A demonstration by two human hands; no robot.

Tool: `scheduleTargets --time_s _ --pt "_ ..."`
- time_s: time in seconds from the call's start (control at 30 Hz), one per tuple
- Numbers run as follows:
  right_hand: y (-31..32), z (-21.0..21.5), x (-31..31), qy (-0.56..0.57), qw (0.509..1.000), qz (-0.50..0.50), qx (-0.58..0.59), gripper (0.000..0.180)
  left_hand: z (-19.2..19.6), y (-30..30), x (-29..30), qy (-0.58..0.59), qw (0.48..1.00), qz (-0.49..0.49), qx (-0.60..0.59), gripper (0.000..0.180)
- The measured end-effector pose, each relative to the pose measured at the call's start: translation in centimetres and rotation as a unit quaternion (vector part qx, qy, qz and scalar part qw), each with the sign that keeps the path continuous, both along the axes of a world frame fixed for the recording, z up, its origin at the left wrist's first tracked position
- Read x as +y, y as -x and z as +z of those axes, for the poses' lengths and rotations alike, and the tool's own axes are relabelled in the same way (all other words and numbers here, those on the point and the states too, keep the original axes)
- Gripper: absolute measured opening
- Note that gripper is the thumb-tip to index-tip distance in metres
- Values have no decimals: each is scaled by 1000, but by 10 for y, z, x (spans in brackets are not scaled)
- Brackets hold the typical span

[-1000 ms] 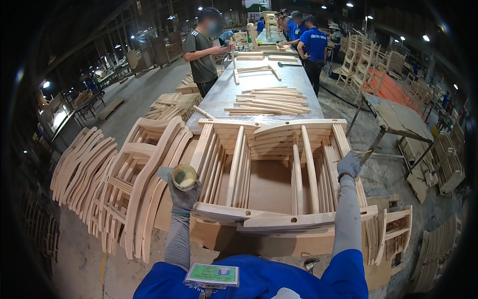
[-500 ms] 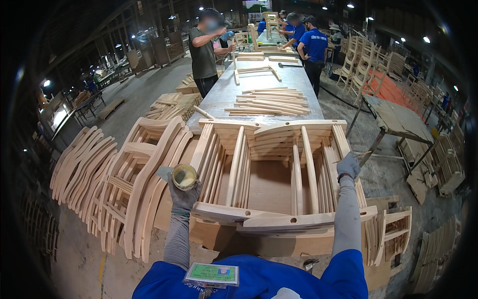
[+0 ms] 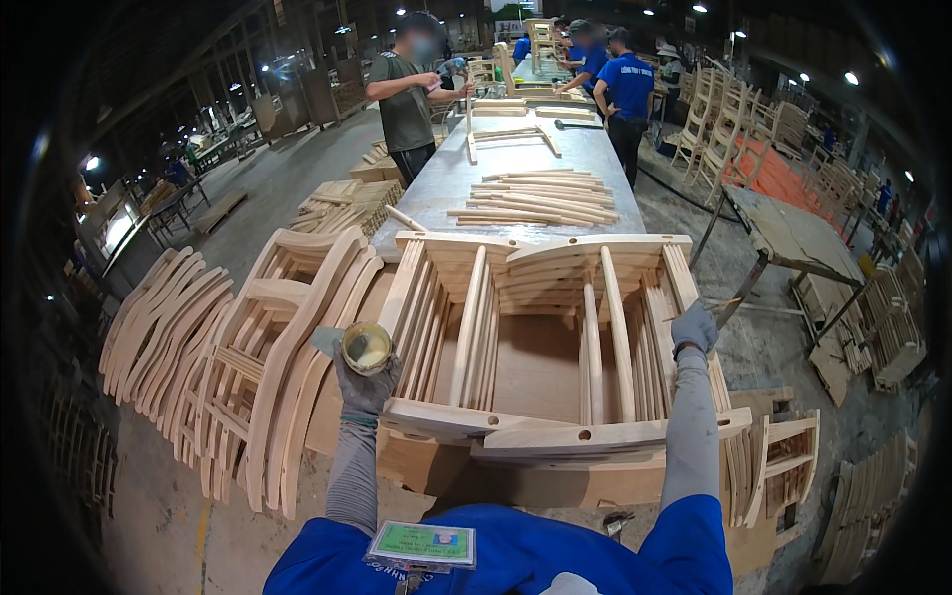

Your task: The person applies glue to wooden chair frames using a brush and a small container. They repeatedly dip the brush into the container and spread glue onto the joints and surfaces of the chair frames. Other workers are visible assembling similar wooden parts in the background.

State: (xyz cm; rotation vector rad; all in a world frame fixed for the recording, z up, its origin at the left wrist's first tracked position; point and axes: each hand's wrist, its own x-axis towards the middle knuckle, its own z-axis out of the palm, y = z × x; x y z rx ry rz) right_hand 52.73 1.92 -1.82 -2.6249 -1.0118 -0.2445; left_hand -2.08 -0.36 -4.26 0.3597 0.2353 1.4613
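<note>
Left hand (image 3: 365, 382): I hold a small glue cup (image 3: 367, 347) tight, level.
Right hand (image 3: 694, 327): closed on a thin brush (image 3: 722, 306) at the chair frame (image 3: 540, 337).
Frame: flat on the counter (image 3: 446, 188).
Tip: dab slowly, don't spill.

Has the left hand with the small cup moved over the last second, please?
No. The left hand holds the cup at the same spot beside the wooden frame's left corner.
</note>
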Motion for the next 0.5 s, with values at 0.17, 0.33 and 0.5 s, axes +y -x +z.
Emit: scheduleTargets --time_s 0.17,0.33,0.5 --pt "2 3 0 21 1000 -3 9 29 -1 1 1 10 1000 21 10 64" --pt "5 5 -2 15 1000 -7 4 29 0 0 0 16 1000 18 14 66" --pt "3 6 -2 25 1000 -3 12 29 1 -2 0 6 1000 17 18 67"
